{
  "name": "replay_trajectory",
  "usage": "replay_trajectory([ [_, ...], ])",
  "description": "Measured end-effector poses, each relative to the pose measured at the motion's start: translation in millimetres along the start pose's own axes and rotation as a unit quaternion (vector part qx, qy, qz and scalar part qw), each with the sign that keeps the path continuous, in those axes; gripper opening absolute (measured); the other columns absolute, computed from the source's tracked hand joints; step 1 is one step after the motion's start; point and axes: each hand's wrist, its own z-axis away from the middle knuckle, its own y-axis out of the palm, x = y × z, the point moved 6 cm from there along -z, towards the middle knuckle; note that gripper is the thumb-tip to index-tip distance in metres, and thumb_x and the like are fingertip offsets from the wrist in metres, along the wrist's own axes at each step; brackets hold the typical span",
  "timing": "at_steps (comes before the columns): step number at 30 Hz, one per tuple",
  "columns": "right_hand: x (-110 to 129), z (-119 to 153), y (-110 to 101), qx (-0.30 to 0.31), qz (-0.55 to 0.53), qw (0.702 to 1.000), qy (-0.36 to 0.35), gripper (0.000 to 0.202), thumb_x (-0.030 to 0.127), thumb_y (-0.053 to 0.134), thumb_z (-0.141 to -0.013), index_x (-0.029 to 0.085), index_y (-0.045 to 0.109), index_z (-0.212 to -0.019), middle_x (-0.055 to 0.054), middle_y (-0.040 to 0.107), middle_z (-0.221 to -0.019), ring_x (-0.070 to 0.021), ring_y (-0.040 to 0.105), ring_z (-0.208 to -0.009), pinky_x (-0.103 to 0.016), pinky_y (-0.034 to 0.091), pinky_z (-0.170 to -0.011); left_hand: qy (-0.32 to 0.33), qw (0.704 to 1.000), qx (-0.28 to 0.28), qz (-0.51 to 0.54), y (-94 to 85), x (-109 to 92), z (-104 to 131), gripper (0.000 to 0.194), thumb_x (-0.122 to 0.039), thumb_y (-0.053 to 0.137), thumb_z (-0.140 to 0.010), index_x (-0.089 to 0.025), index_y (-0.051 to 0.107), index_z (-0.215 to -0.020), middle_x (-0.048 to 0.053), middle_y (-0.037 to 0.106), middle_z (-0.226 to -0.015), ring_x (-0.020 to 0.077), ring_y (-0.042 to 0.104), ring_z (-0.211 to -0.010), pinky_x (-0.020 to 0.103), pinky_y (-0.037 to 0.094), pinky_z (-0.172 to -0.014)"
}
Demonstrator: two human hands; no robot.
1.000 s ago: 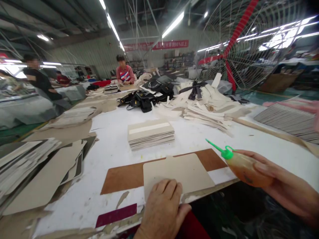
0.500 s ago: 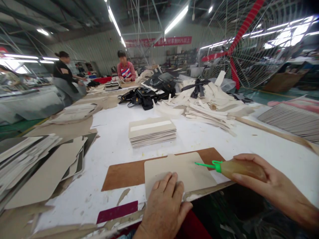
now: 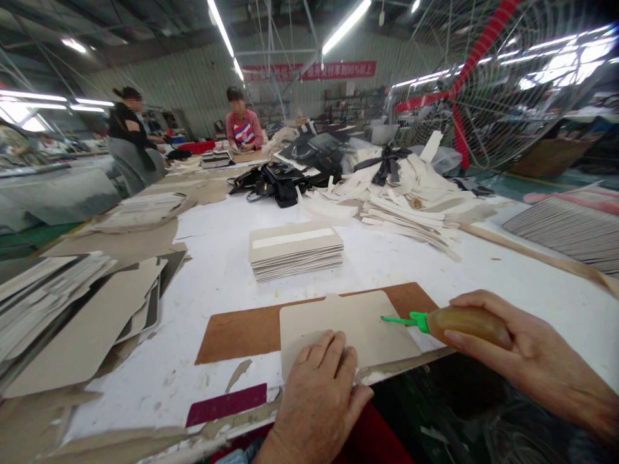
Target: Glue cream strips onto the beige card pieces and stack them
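My left hand [image 3: 323, 393] lies flat with its fingers stretched over the lower part of a beige rounded-corner panel [image 3: 353, 322]. Beneath that panel, a brown strip [image 3: 242, 332] sticks out on both sides. My right hand [image 3: 522, 361] is wrapped round a squeeze bottle [image 3: 467, 325] of amber-brown stuff, tipped on its side. Its thin green nozzle [image 3: 403, 320] points left, with the tip over the panel's right part; whether the tip touches cannot be made out. Behind the panel stands a neat stack of beige panels [image 3: 294, 251], the top one bearing a white strip.
A maroon strip [image 3: 226, 405] lies by the table's front edge. Loose panels [image 3: 87, 322] are piled at the left. Black bag pieces [image 3: 273, 183] and cream strips [image 3: 411, 206] are heaped behind. A large fan [image 3: 454, 96] stands back right. Two people work farther off.
The view has shifted slightly. Both hands stay nearly in place; the green nozzle tip shows only a very slight shift over the panel.
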Motion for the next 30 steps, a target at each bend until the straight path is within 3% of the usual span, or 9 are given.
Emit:
replay_trajectory([
  [4, 22.4, -8.3, -1.9, 0.014, 0.021, 0.999, -0.047, 0.038, 0.067, 0.071, -0.083, 0.032, 0.071, -0.097, -0.003, 0.077, -0.087, -0.0288, 0.07, -0.072, -0.042, 0.057, -0.066, 0.006, 1.0, -0.009, -0.001, -1.5, -2.1, -0.8, 0.043, -0.054, 0.066, -0.107, -0.022, 0.071, -0.135, 0.009, 0.074, -0.149, 0.0318, 0.069, -0.136, 0.048, 0.061, -0.107],
  [11, 44.6, -24.5, 0.9, 0.058, 0.04, 0.996, -0.059, 0.034, 0.063, 0.067, -0.083, 0.031, 0.072, -0.095, -0.003, 0.077, -0.087, -0.0288, 0.069, -0.075, -0.042, 0.056, -0.068, 0.005, 1.0, -0.009, -0.002, -4.1, -2.2, -1.8, 0.043, -0.053, 0.071, -0.105, -0.022, 0.071, -0.134, 0.009, 0.075, -0.148, 0.0315, 0.07, -0.136, 0.047, 0.062, -0.106],
  [21, 53.5, -27.2, 1.6, 0.096, 0.07, 0.99, -0.071, 0.035, 0.059, 0.067, -0.083, 0.029, 0.072, -0.099, -0.002, 0.076, -0.085, -0.0261, 0.068, -0.072, -0.038, 0.052, -0.065, 0.007, 1.0, -0.008, -0.004, -2.0, -1.7, 0.3, 0.043, -0.053, 0.072, -0.104, -0.022, 0.071, -0.133, 0.009, 0.074, -0.148, 0.0324, 0.07, -0.135, 0.047, 0.063, -0.106],
  [30, 41.0, -23.7, -8.2, 0.068, 0.091, 0.989, -0.095, 0.03, 0.059, 0.067, -0.093, 0.033, 0.07, -0.108, -0.002, 0.076, -0.097, -0.0311, 0.07, -0.085, -0.045, 0.053, -0.073, 0.017, 1.0, -0.017, -0.016, -3.9, -2.2, -1.5, 0.042, -0.052, 0.072, -0.104, -0.022, 0.072, -0.133, 0.01, 0.074, -0.148, 0.0324, 0.071, -0.134, 0.046, 0.064, -0.104],
])
